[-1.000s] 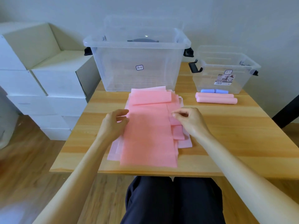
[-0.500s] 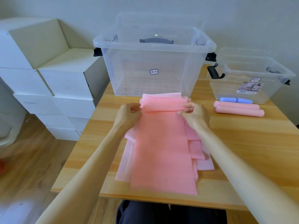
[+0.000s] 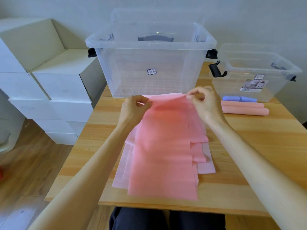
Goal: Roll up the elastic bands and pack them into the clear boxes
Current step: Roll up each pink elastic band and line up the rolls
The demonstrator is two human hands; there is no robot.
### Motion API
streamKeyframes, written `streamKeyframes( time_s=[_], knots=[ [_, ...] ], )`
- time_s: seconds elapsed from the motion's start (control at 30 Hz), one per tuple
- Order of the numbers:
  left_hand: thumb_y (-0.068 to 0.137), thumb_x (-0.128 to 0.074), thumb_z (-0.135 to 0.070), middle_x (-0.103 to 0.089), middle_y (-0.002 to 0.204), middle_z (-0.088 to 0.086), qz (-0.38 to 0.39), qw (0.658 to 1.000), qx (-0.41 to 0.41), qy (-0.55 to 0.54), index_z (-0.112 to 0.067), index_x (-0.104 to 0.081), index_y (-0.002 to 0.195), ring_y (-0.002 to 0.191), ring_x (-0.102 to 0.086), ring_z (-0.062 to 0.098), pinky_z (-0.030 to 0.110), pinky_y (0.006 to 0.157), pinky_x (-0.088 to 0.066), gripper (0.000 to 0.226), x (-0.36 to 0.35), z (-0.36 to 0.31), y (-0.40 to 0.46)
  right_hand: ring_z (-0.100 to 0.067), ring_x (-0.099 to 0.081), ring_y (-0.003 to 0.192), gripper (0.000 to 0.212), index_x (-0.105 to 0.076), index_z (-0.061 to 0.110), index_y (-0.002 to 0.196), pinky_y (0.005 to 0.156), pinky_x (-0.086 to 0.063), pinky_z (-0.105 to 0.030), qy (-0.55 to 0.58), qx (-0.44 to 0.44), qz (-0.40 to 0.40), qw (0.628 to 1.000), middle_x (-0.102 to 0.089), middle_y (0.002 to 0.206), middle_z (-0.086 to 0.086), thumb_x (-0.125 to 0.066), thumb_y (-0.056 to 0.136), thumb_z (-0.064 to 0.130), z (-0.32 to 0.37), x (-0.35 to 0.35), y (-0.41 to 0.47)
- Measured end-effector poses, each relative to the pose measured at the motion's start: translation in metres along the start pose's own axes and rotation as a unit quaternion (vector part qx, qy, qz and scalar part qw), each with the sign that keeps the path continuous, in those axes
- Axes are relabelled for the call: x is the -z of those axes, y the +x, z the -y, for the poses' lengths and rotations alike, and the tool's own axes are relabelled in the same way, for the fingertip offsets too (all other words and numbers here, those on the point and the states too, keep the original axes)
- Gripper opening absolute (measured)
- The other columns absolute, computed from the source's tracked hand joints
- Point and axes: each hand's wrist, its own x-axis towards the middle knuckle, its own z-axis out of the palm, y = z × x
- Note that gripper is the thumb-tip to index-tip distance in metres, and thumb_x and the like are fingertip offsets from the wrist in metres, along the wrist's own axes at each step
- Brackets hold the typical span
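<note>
The left hand [image 3: 132, 107] pinched the far left corner of the top pink band [image 3: 163, 146] with its thumb and fingers curled around the edge. The right hand [image 3: 203, 103] pinched the far right corner of the same band in the same way. Both hands held that far edge lifted a little above the bench [image 3: 259, 146], while the rest of the band lay flat and long, reaching back to the near edge of the bench. Under it was a stack of more pink bands [image 3: 201, 156], with their ends sticking out on the right side and a paler one showing on the left. Just behind the hands stood a big clear box [image 3: 151, 63] with no lid on it, black clips on its sides and a small sticker on its front. To the right of it stood a small clear box [image 3: 254, 75] with a label on its front. In front of the small box lay two rolled pink bands [image 3: 244, 109] side by side, and a rolled blue band [image 3: 239, 99] lay right behind them, close against the box. To the left of the bench was a pile of white boxes [image 3: 49, 77] on the wooden floor [image 3: 25, 171]. The person's dark trousers [image 3: 166, 219] showed below the near edge of the bench.
</note>
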Motion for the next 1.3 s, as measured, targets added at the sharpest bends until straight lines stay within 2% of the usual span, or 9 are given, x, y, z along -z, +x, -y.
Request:
streamKeyframes(
  time_s=[0.1,0.2,0.3,0.57,0.67,0.8,1.03,1.17,1.3],
  knots=[
    [0.091,-0.070,-0.020,-0.069,0.079,-0.003,0.025,0.996,-0.034,-0.076,-0.012,-0.071,0.089,0.058,-0.056,-0.008,0.005,0.059,-0.040,0.008,0.011,-0.026,-0.007,-0.003,-0.059,0.046,0.006,-0.062,0.010,0.090,0.051,-0.042,-0.013,0.033,-0.008,-0.011,0.999,-0.063,0.083,0.006,-0.060,0.096,0.011,0.014,0.021,-0.002],
    [0.092,-0.070,-0.019,-0.067,0.072,-0.007,0.033,0.988,-0.041,-0.143,-0.015,-0.069,0.086,0.062,-0.059,-0.004,0.014,0.069,-0.051,0.008,0.022,-0.054,-0.014,-0.010,-0.062,0.041,0.002,-0.061,0.006,0.093,0.039,-0.044,-0.019,0.084,-0.011,-0.032,0.996,-0.067,0.080,-0.002,-0.062,0.095,0.007,0.029,0.041,-0.008],
    [0.092,-0.069,-0.016,-0.067,0.073,-0.004,0.034,0.980,-0.062,-0.188,-0.016,-0.067,0.084,0.070,-0.063,0.005,0.027,0.083,-0.056,0.009,0.028,-0.076,-0.020,-0.007,-0.061,0.044,0.006,-0.062,0.006,0.096,0.038,-0.045,-0.020,0.117,0.003,-0.063,0.991,-0.067,0.074,0.000,-0.067,0.091,0.004,0.046,0.058,-0.010],
    [0.091,-0.070,-0.017,-0.067,0.073,-0.005,0.057,0.955,-0.122,-0.266,-0.021,-0.062,0.073,0.069,-0.063,0.010,0.023,0.067,-0.052,0.020,0.036,-0.123,-0.041,-0.005,-0.050,0.037,0.019,-0.064,0.020,0.083,0.038,-0.036,-0.021,0.172,0.013,-0.082,0.981,-0.065,0.058,0.010,-0.074,0.083,0.004,0.081,0.117,-0.018],
    [0.091,-0.069,-0.015,-0.064,0.064,-0.011,0.059,0.939,-0.152,-0.304,-0.024,-0.061,0.067,0.060,-0.059,0.004,0.021,0.065,-0.049,0.026,0.048,-0.139,-0.048,-0.009,-0.053,0.037,0.014,-0.067,0.019,0.083,0.040,-0.039,-0.022,0.215,0.045,-0.081,0.972,-0.066,0.056,0.009,-0.073,0.085,0.007,0.097,0.136,-0.023],
    [0.086,-0.073,-0.019,-0.066,0.071,-0.003,0.046,0.932,-0.179,-0.311,-0.023,-0.064,0.069,0.070,-0.060,0.013,0.030,0.075,-0.051,0.020,0.050,-0.144,-0.046,-0.014,-0.066,0.048,0.011,-0.066,0.018,0.086,0.045,-0.049,-0.024,0.249,0.066,-0.073,0.964,-0.067,0.061,0.007,-0.068,0.089,0.007,0.106,0.141,-0.022],
    [0.090,-0.072,-0.014,-0.061,0.055,-0.012,-0.008,0.960,-0.055,-0.273,-0.016,-0.061,0.075,0.057,-0.054,0.004,0.022,0.060,-0.051,0.019,-0.007,-0.085,-0.008,-0.014,-0.072,0.057,0.025,-0.055,0.015,0.080,0.055,-0.059,-0.026,0.183,-0.043,-0.023,0.982,-0.066,0.074,-0.005,-0.057,0.094,-0.005,0.037,0.081,0.007],
    [0.091,-0.070,-0.015,-0.063,0.060,-0.010,-0.021,0.971,-0.006,-0.237,-0.018,-0.060,0.076,0.062,-0.057,0.009,0.036,0.071,-0.054,0.019,-0.038,-0.048,0.013,-0.009,-0.071,0.056,0.030,-0.059,0.013,0.078,0.057,-0.060,-0.025,0.114,-0.078,0.002,0.990,-0.066,0.083,-0.007,-0.050,0.095,-0.010,-0.004,0.046,0.018],
    [0.086,-0.070,-0.009,-0.071,0.080,-0.010,-0.008,0.985,0.007,-0.171,-0.021,-0.059,0.085,0.069,-0.066,0.006,0.038,0.079,-0.057,0.016,-0.053,-0.023,0.026,-0.014,-0.071,0.075,0.029,-0.067,0.008,0.085,0.078,-0.061,-0.030,0.051,-0.075,-0.010,0.996,-0.068,0.088,-0.004,-0.048,0.095,-0.011,-0.034,0.022,0.028]
  ],
)
